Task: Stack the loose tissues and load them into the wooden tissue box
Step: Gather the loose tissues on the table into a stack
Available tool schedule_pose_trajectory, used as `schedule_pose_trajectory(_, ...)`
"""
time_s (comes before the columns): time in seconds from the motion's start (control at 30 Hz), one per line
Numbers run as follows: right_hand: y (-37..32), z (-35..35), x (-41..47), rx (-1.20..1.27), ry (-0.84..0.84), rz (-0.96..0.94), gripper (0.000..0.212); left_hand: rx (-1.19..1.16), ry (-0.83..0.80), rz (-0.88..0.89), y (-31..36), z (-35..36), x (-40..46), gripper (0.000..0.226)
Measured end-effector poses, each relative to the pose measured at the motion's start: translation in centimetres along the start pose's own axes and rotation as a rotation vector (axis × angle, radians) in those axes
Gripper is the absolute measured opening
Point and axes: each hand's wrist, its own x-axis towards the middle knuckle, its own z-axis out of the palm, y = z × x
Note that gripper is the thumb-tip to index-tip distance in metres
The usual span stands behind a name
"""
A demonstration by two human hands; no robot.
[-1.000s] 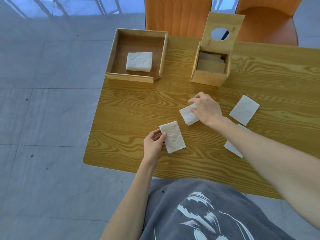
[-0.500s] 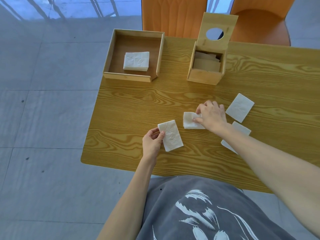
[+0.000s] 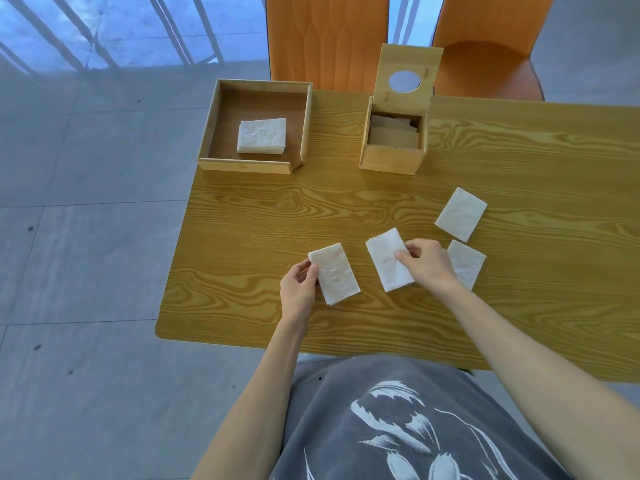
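Note:
My left hand (image 3: 298, 289) pinches the left edge of a folded white tissue (image 3: 335, 274) lying on the wooden table (image 3: 519, 306). My right hand (image 3: 428, 263) grips a second folded tissue (image 3: 388, 260) by its right edge, just right of the first. Two more loose tissues lie further right: one (image 3: 460, 214) apart, and one (image 3: 465, 263) partly hidden behind my right hand. The wooden tissue box (image 3: 394, 140) stands at the back, its holed lid (image 3: 405, 71) raised, with tissues inside.
An open wooden tray (image 3: 221, 116) at the back left corner holds a small stack of tissues (image 3: 262, 135). Two orange chairs (image 3: 329, 39) stand behind the table. The table's left and near edges drop to a grey tiled floor.
My right hand has drawn its tissue toward me and turned it lengthwise, near the tissue in my left hand. The left hand has stayed almost still.

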Motion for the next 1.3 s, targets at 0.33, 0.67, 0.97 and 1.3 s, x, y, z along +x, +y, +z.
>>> schedule_pose_trajectory(0.33,-3.2,4.0,-1.3,0.458,-0.185,0.020,0.020,-0.027,0.009,-0.002,0.2,0.1,-0.1,0.029)
schedule_pose_trajectory(0.67,-4.2,6.7,-1.1,0.308,-0.198,0.001,0.020,-0.041,0.014,-0.030,0.4,0.1,-0.2,0.029)
schedule_pose_trajectory(0.97,-3.9,7.1,-1.6,-0.046,-0.108,-0.003,0.025,-0.016,0.011,-0.042,0.8,0.2,-0.2,0.018)
schedule_pose_trajectory(1.3,-2.6,5.2,-1.5,-0.064,-0.043,-0.014,0.031,0.141,-0.083,0.029,1.4,1.7,0.1,0.039)
